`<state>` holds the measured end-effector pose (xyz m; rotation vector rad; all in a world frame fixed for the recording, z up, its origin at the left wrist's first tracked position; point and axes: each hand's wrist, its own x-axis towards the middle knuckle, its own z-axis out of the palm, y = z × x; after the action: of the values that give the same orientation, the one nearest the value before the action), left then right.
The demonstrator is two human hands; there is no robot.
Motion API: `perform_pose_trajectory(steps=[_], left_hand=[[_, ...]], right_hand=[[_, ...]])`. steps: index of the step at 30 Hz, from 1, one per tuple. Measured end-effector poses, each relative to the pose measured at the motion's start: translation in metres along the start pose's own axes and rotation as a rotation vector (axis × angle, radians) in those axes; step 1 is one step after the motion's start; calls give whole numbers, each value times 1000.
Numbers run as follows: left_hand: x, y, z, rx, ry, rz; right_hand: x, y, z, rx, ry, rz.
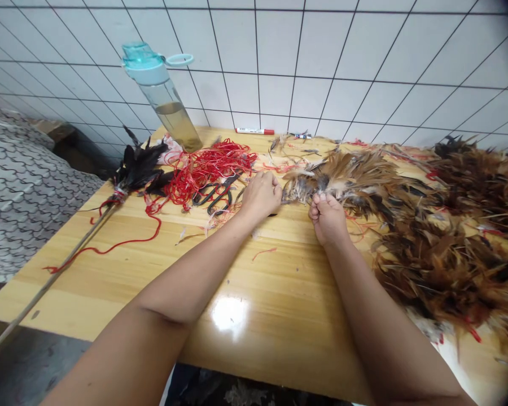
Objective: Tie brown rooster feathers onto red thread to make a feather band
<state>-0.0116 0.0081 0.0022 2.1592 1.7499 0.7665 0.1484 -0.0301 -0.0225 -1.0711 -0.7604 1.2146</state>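
Note:
My left hand [261, 194] is closed in a fist on the wooden table [237, 293], pinching the fluffy quill end of a bunch of brown feathers [351, 177]. My right hand [328, 217] is closed too, its fingertips gripping the same feather bunch a little further right. The bunch stretches away to the right between the two hands. A tangle of red string [203, 169] lies just left of my left hand, with dark-handled scissors [214, 194] on top of it.
A big heap of brown and black feathers [457, 237] covers the table's right side. A stick with black feathers bound on by red string [122, 180] lies at the left. A water bottle [165, 96] and a red marker [254, 131] stand by the tiled wall.

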Motion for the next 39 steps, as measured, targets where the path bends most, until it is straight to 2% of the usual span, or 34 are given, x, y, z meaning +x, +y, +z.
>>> perform_pose_trajectory(steps=[6,8,13,16,20,25,31,36,39], left_hand=[[-5,1,8,55,-98,43],[-2,-3,8,56,-99,22],[13,-22,4,-107,11,-6],[18,-30,2,-194,25,-26],[20,-34,-3,-199,26,-59],[24,-43,-12,-184,131,-64],[21,-45,-16,-105,16,78],[20,-44,-12,-49,-97,169],[20,-46,-9,11,-119,203]], right_hand=[[-1,1,1,-15,15,1],[0,2,0,-30,10,-10],[1,4,-2,-72,-19,-30],[1,5,-3,-95,-26,-41],[3,8,-3,-109,-24,-58],[4,8,-3,-88,2,-33],[2,6,-3,-78,-5,-25],[3,7,-4,-97,-23,-37],[3,8,-5,-111,-32,-44]])
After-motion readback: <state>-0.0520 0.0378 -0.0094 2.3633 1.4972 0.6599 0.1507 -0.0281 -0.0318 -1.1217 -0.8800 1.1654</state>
